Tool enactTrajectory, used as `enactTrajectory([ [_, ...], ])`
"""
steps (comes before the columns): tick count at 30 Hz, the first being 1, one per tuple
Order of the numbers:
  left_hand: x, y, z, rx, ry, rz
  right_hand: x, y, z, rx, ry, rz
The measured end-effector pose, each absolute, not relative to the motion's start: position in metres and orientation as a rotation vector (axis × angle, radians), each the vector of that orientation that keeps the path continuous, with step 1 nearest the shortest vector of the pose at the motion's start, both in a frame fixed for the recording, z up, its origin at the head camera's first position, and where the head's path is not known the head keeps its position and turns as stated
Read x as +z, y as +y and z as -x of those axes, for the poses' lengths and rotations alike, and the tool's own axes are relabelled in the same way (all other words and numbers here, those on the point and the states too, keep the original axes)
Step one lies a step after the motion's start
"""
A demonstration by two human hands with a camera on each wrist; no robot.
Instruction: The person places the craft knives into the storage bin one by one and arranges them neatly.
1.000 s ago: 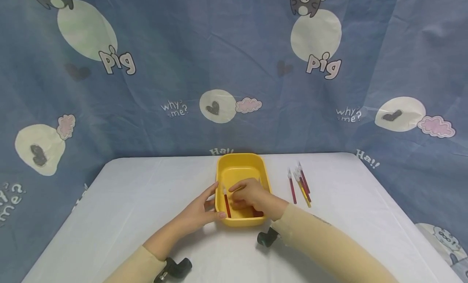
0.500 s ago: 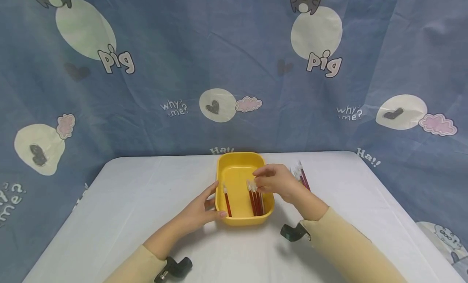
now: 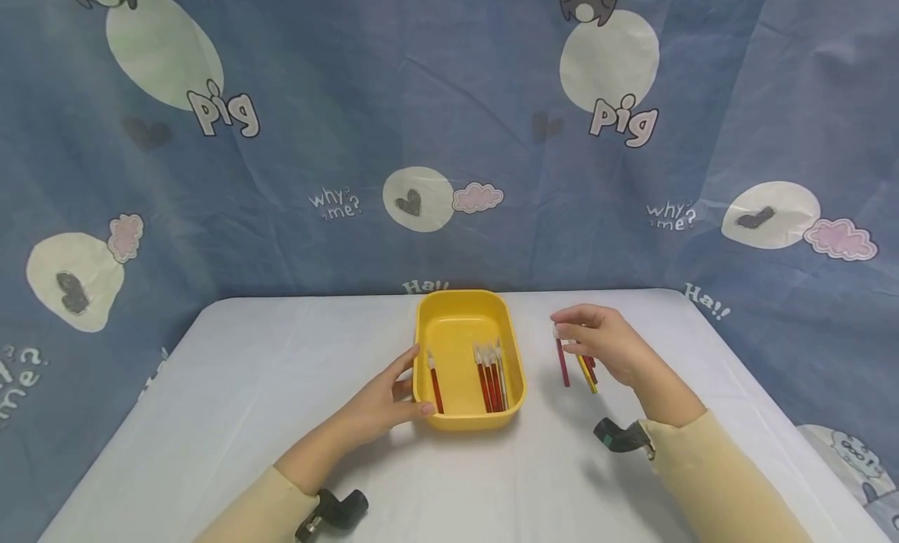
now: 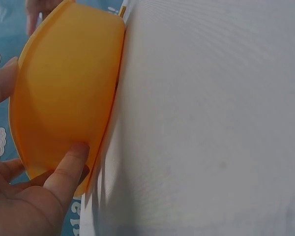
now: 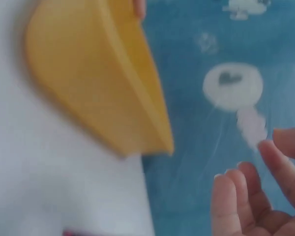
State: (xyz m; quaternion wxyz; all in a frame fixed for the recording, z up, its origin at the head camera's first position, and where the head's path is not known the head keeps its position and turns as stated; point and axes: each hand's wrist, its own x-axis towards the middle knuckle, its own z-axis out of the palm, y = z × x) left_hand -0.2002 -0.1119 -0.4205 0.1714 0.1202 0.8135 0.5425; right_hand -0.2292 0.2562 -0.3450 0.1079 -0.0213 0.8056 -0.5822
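Observation:
A yellow plastic tray point(image 3: 458, 332) stands mid-table. Inside, a slim red-handled brush point(image 3: 436, 387) with a whitish tip lies by the left wall. Several more red-handled brushes point(image 3: 491, 383) and one pale-handled brush point(image 3: 502, 379) lie side by side at the right. My left hand point(image 3: 379, 399) rests against the tray's near-left side, thumb and fingers on its outer wall point(image 4: 69, 83). Over the loose brushes right of the tray, my right hand point(image 3: 605, 344) hovers with fingers apart, nothing visible between them. A dark-red brush point(image 3: 564, 365) and a yellow-handled brush point(image 3: 586, 374) show below it; others are partly hidden.
The table has a white cover point(image 3: 281, 356). Behind it hangs a blue printed cloth point(image 3: 463, 122). A black wrist camera point(image 3: 340, 510) sits below my left hand, another camera point(image 3: 621, 436) below my right.
My right hand has come up out of the tray and moved right to the loose brushes. The brushes at the tray's right side are now uncovered. My left hand has stayed at the tray.

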Motion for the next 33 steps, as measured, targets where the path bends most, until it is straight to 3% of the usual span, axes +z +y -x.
enactTrajectory([
  [13,-0.421,-0.113,0.201,1.523,2.332,-0.327,-0.384,0.303,0.259,-1.758,2.361,-0.063],
  [33,-0.42,-0.113,0.201,1.505,2.349,-0.301,-0.424,0.321,0.298,-1.459,2.552,-0.165],
])
